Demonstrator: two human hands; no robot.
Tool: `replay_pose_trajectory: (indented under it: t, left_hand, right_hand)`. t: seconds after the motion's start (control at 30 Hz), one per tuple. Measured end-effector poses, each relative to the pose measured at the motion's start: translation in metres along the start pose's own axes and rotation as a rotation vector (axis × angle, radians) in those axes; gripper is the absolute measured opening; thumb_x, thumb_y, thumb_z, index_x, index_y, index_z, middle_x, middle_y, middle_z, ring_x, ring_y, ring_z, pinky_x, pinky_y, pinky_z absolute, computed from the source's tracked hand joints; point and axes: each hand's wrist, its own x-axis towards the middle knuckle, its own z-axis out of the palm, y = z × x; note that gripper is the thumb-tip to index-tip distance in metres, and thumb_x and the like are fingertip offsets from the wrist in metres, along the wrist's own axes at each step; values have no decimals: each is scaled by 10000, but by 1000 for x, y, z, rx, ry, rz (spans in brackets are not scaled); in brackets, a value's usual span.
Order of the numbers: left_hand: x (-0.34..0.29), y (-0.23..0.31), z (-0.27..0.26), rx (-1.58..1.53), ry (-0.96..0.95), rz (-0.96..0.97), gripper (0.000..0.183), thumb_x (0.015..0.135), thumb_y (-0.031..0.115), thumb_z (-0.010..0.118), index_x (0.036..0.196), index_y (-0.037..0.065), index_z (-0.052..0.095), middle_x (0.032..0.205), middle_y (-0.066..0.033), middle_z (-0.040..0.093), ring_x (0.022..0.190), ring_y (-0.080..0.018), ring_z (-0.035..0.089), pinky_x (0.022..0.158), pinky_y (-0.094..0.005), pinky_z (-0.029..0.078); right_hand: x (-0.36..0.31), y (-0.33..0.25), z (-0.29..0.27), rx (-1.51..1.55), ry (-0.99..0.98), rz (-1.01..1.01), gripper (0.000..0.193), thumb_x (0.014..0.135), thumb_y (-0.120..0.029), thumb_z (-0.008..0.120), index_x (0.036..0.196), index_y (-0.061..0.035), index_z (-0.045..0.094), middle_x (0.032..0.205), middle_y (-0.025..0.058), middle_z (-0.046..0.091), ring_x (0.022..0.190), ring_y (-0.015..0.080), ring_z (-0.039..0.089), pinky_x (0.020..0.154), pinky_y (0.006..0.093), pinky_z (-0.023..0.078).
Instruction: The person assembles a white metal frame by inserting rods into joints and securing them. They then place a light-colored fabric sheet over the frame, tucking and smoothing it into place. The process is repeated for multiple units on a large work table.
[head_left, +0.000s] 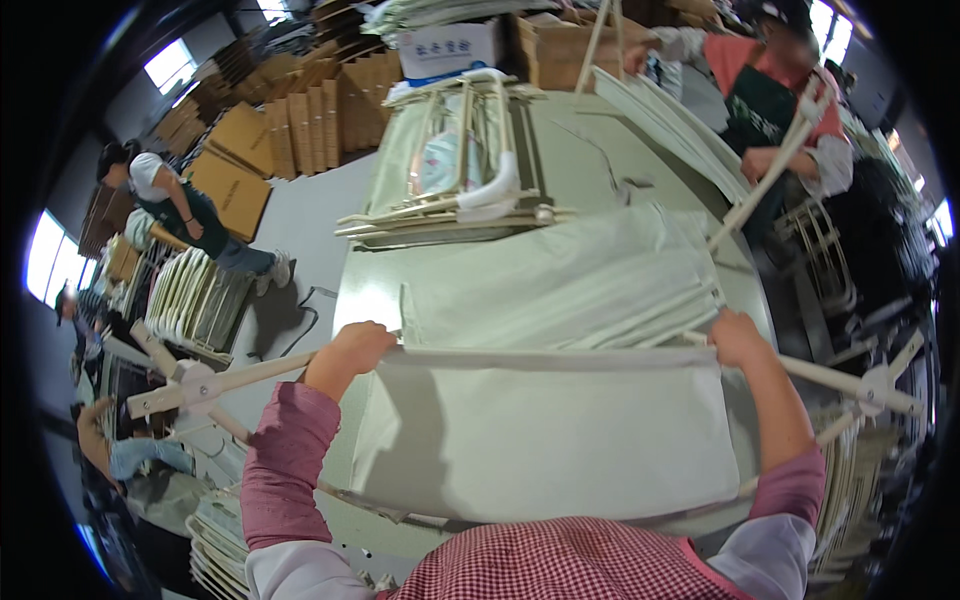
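Observation:
A pale fabric panel (pixel 560 430) is stretched in front of me on a cream tubular frame, its far hem forming a straight band between my hands. My left hand (pixel 352 350) is closed around the frame at the panel's far left corner. At the far right corner my right hand (pixel 738 340) grips the same frame. Cream legs cross at a left joint (pixel 195 388) and a right joint (pixel 873 390), outside my forearms. Just beyond the hem lies a pile of pale green fabric pieces (pixel 560 280).
Folded cream frames (pixel 490 170) lie on the pale table (pixel 580 160) further away. Across the right side, a person in a dark apron (pixel 760 120) holds a frame tube and fabric. Another person (pixel 180 210) stands at left near cardboard boxes (pixel 320 120). Stacked frames (pixel 190 300) stand on the floor.

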Motion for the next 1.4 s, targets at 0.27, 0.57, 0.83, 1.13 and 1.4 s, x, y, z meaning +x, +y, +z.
replay_pose_trajectory:
  t: [0.27,0.57,0.83,1.13,1.4]
  left_hand:
    - [11,3,30,100,149,10,95,764,154,640,720,97,703,752,-91,696,763,-279,687,654,-392,559]
    - [42,32,3,-390,-101,24,492,652,434,801,985,79,725,940,-135,708,876,-340,666,770,-465,517]
    - [90,137,-39,-758,95,214,527,790,561,689,902,46,714,870,-155,687,857,-349,653,748,-427,507]
    - [17,27,12,-437,65,-187,648,634,675,740,851,64,753,845,-111,722,812,-323,689,693,-440,529]
    - [-104,115,19,-626,946,-48,365,758,255,751,1050,103,595,950,-88,587,880,-296,576,777,-420,467]
  right_hand:
    - [15,9,25,-75,81,-128,97,688,-123,705,776,-100,740,830,150,681,875,321,647,777,439,509]
    - [19,-43,-35,397,211,-479,355,668,-309,794,884,-38,715,783,114,666,821,290,620,783,423,498]
    - [72,-178,-77,754,-200,-383,379,792,-345,737,847,28,698,642,29,616,699,88,575,652,296,480]
    - [21,0,-5,192,-108,-211,512,812,-422,697,1025,43,678,1043,285,643,948,437,617,828,518,464]
    - [19,-20,19,208,-14,93,536,766,-428,725,1054,18,656,961,272,658,918,424,627,784,476,496]
